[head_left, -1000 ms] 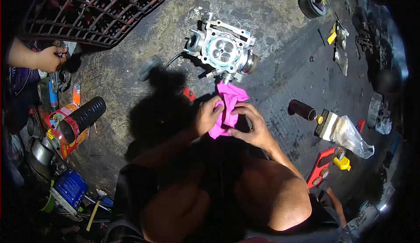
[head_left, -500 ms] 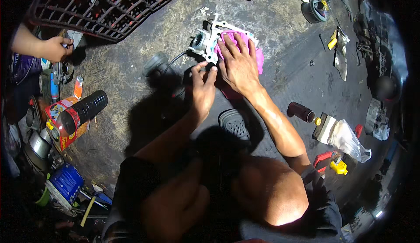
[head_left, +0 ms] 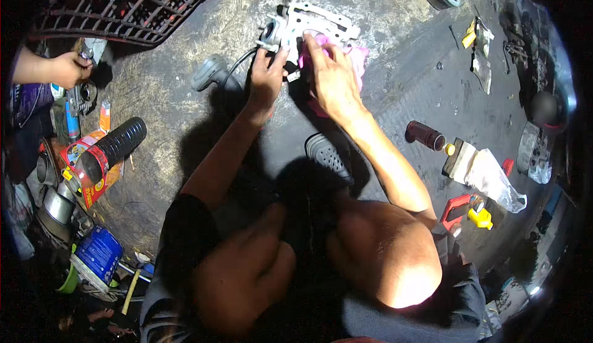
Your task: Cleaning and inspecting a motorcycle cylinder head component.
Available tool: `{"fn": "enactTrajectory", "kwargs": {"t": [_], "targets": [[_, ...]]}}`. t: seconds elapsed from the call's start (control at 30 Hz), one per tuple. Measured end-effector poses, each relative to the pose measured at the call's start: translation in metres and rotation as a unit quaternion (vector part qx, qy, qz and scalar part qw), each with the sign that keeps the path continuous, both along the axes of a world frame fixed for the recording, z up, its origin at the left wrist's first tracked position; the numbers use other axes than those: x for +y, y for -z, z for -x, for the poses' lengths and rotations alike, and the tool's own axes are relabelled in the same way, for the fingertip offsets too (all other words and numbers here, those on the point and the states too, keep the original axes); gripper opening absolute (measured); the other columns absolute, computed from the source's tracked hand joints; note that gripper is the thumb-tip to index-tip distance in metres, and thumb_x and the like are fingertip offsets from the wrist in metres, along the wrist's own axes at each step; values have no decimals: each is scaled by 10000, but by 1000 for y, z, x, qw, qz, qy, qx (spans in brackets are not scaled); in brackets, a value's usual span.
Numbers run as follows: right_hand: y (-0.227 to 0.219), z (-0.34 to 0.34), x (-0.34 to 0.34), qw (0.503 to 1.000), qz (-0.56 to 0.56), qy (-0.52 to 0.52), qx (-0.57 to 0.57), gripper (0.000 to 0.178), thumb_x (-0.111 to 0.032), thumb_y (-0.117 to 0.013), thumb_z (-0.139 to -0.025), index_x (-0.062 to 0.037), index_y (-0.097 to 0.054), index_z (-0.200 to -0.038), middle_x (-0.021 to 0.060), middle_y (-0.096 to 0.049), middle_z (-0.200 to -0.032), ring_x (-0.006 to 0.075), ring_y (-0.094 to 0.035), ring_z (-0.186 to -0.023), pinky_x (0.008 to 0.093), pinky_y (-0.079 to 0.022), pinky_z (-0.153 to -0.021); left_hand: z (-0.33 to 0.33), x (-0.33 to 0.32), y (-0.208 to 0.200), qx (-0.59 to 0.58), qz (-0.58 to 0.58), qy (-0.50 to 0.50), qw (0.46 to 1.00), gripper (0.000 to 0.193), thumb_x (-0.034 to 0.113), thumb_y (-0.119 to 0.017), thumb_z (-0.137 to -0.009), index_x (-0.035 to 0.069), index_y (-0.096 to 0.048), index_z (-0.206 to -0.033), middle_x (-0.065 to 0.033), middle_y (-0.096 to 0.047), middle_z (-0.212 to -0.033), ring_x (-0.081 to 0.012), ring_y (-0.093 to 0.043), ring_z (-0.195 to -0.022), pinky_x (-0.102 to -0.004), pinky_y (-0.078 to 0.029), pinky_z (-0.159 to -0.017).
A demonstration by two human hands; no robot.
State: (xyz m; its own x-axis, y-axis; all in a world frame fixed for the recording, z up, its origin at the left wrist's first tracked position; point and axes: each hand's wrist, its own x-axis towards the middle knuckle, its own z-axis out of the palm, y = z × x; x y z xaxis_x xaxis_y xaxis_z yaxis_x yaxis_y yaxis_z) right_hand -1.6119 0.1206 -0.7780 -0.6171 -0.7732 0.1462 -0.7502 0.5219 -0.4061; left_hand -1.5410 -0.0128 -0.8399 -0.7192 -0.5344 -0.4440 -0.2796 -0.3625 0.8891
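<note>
A pale metal engine casing (head_left: 315, 24) with holes and a round opening lies on the floor ahead of me. My left hand (head_left: 267, 84) grips its near left edge, thumb and fingers bent against the metal. A bright pink cloth (head_left: 356, 65) is bunched under my right hand (head_left: 335, 86), against the casing's near right side. The right index finger reaches past the cloth onto the metal. My palm hides part of the cloth. A black cable (head_left: 239, 63) runs from near my left hand toward a grey rounded part (head_left: 210, 73).
A dark plastic crate (head_left: 133, 9) stands at the far left. Below it, another person's hand (head_left: 69, 70) holds something small. A dark ribbed bottle (head_left: 117, 148) and blue tub (head_left: 99, 253) lie left. At right are a brown cylinder (head_left: 425, 135) and clear plastic bag (head_left: 495, 181).
My right hand has drawn the pink cloth back, baring more of the casing. The left hand has moved onto the casing's edge. The other hand at the far top has left view.
</note>
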Motion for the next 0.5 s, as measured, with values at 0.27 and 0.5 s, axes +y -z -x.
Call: {"fn": "enactTrajectory", "kwargs": {"t": [0.27, 0.5], "targets": [[-23, 15, 12, 989, -19, -78, -121, 661, 13, -538, -761, -26, -362, -1397, 207, -642, -1030, 373, -531, -1048, 442, -427, -889, -6, -1, 0, 28, 18, 12, 999, 248, 306, -577, -955, 98, -559, -1089, 38, -565, -786, -14, -461, -596, -162, -348, -469], [-23, 43, -2, 996, -76, -39, -35, 617, -24, -477, -826, -2, -318, -1422, 205, -652, -897, 374, -542, -989, 451, -439, -860, 12, -1, 12, 57, 46, -38, 997, 242, 226, -642, -928, 40, -554, -1056, -11, -617, -877, -74, -558, -788, -213, -426, -716]]}}
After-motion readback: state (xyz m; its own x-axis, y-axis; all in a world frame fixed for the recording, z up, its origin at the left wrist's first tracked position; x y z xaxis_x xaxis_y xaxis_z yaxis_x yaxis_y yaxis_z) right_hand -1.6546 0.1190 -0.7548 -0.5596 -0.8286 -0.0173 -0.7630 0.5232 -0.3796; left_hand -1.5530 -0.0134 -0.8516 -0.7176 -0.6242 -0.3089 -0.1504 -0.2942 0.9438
